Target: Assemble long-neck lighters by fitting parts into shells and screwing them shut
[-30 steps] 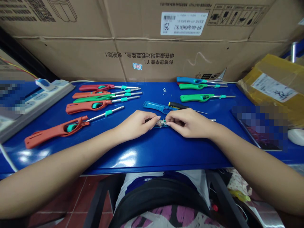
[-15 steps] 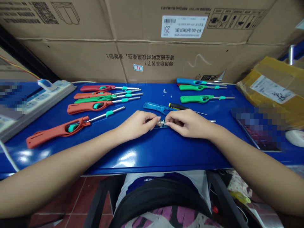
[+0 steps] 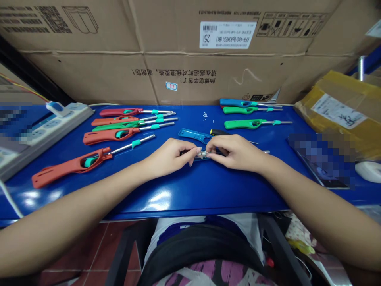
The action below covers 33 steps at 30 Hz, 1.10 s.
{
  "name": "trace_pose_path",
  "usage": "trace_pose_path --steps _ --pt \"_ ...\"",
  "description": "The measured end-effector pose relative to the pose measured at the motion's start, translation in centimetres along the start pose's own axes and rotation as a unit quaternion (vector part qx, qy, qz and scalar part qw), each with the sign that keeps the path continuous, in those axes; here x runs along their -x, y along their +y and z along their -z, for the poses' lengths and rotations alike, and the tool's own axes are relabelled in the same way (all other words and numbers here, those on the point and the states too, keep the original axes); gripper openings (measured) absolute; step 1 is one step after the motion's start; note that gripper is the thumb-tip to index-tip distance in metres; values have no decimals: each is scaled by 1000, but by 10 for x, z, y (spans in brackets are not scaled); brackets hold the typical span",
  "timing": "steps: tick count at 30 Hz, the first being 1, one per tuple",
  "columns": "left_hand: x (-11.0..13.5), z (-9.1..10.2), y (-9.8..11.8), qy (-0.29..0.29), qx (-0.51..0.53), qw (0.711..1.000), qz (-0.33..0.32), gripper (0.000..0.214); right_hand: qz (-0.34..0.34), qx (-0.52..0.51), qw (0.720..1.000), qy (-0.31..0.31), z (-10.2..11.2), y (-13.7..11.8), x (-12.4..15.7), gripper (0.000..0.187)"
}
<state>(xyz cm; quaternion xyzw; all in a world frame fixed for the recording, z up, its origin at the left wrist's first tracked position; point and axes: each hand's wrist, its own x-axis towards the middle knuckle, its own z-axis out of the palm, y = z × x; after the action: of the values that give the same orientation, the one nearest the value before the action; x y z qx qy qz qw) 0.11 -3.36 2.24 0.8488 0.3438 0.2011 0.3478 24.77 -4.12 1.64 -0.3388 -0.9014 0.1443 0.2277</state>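
Observation:
At the table's middle, my left hand (image 3: pixel 166 161) and my right hand (image 3: pixel 236 154) face each other, fingertips nearly meeting. Between them is an opened blue gas lighter (image 3: pixel 203 158), mostly covered by the fingers; the end of its metal tube shows past my right wrist. A small pale metal piece (image 3: pixel 203 153) sits at the fingertips, its exact form too small to tell. Both hands are closed in a pinch over these parts. Just beyond them lie a loose blue lighter shell half (image 3: pixel 193 134) and a black-and-yellow screwdriver (image 3: pixel 219 132), partly behind my right hand.
Several lighters, red, orange and green, lie on the left, the nearest one orange-red (image 3: pixel 67 168). Blue and green lighters (image 3: pixel 245 124) lie back right. A power strip (image 3: pixel 38 135) borders the left, a tablet-like device (image 3: pixel 320 163) and taped package (image 3: pixel 336 107) the right. A large carton (image 3: pixel 104 79) stands behind.
My fingertips have shifted slightly, and the small metal piece between them shows more plainly. The view has moved a little; the lighters on the table stay where they were.

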Motion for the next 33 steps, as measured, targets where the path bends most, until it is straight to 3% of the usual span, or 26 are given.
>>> trace_pose_path --steps 11,21,33 --pt "-1 3 -5 15 32 999 -32 25 46 14 999 -10 6 -2 1 13" --pt "0 17 -4 44 -86 990 -106 16 31 53 998 -1 12 -3 4 19" --pt "1 19 -6 15 -138 986 -87 17 27 85 996 4 10 1 3 22"
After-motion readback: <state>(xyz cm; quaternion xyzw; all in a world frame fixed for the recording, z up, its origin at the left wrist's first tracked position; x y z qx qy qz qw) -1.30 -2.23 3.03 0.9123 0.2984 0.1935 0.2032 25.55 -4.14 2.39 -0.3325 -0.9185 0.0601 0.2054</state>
